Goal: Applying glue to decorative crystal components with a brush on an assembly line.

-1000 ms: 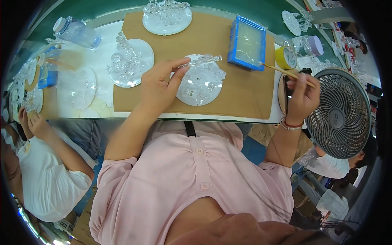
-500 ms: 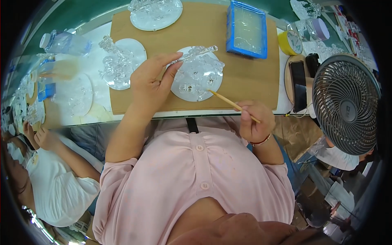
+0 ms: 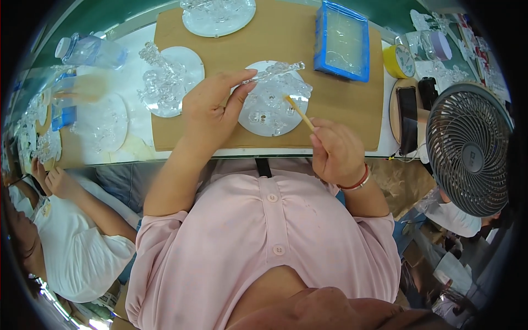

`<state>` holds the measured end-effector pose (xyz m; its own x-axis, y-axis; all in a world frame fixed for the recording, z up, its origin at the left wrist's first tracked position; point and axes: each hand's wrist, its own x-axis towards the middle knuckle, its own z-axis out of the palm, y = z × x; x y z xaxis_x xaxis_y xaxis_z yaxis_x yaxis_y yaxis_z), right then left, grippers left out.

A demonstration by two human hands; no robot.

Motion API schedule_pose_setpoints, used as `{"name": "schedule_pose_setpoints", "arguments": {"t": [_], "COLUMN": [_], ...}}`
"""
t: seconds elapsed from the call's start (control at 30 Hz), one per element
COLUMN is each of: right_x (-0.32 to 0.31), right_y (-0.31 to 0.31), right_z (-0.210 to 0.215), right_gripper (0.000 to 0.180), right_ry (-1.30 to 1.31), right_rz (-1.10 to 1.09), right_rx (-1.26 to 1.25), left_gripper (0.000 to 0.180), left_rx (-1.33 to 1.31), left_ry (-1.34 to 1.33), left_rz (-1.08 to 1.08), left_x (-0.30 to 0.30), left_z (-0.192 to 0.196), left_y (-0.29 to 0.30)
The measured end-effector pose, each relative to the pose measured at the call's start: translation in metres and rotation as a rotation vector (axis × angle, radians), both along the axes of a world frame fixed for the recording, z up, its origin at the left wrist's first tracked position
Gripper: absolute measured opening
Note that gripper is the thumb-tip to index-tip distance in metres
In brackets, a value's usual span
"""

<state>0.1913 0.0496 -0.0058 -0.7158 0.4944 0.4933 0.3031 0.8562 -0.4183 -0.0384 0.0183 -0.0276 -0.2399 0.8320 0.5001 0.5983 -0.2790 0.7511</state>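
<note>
Left hand: the left hand reaches over the brown board, thumb and forefinger pinched shut on one end of a clear glass rod piece; the other fingers curl loosely beneath.
Glass rod piece: it juts out past the left fingertips, away from the body, held lifted and slanting above the ornament, seemingly so its far end stays free to be worked on.
Right hand: the right hand is closed around the near end of a thin wooden stick, fingers wrapped together on it as on a pen, which gives fine control of the tip.
Stick tip: it points up and leftward from the right knuckles, ending at or just above the glass cluster; whether it touches I cannot tell.
Glass ornament: a clear glass ornament on a round white disc sits between the two sets of fingertips, close to the table edge where both hands reach it easily.
Beyond the fingers: a blue-rimmed tray lies past the right fingertips, apparently kept near for dipping the stick.
Left of the left hand: another glass ornament on a disc stands just beside the wrist, set apart from the one in hand.
Right of the right hand: a yellow cup and a caged fan stand well apart.
Neighbour: another person in white sits at the left.
</note>
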Motion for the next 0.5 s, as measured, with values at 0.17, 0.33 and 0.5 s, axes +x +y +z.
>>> {"name": "schedule_pose_setpoints", "arguments": {"t": [0.17, 0.33, 0.5], "right_x": [0.004, 0.004, 0.008], "right_y": [-0.001, -0.001, -0.003], "right_z": [0.011, 0.015, 0.014], "right_gripper": [0.022, 0.026, 0.019], "right_ry": [-0.073, -0.075, -0.082], "right_rz": [0.041, 0.093, 0.066], "right_rx": [-0.097, -0.155, -0.227], "left_gripper": [0.018, 0.017, 0.018], "left_rx": [-0.112, -0.095, -0.091], "left_ry": [0.001, -0.022, -0.018], "left_rz": [0.002, -0.014, -0.028], "left_x": [0.001, 0.0, -0.002], "left_z": [0.005, 0.003, 0.004], "left_y": [-0.004, -0.003, -0.002]}}
